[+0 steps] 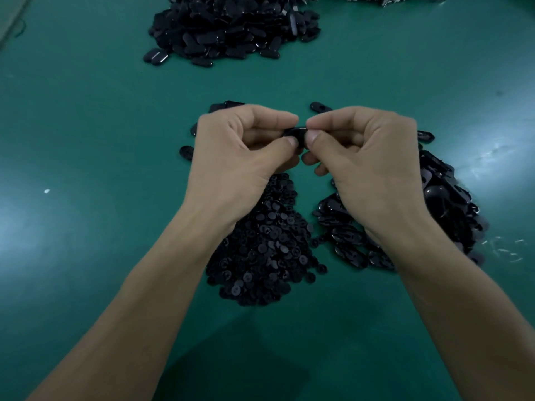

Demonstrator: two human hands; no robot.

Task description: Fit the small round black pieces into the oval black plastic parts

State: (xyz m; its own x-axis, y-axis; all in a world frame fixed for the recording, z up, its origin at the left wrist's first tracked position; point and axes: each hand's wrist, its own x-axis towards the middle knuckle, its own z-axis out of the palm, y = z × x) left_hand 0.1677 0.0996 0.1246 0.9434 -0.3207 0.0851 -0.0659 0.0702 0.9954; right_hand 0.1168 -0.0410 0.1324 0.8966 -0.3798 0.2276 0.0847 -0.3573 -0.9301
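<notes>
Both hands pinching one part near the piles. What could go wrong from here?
1. The oval part is held only by fingertips of the left hand and right hand; a slip could drop it among the round pieces close by, black on black.
2. The oval pile lies close beside that heap, so parts may mix.

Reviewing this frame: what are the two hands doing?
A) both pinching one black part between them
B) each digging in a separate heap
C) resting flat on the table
A: the left hand and right hand meet at the fingertips, pinching the same black part.
</notes>
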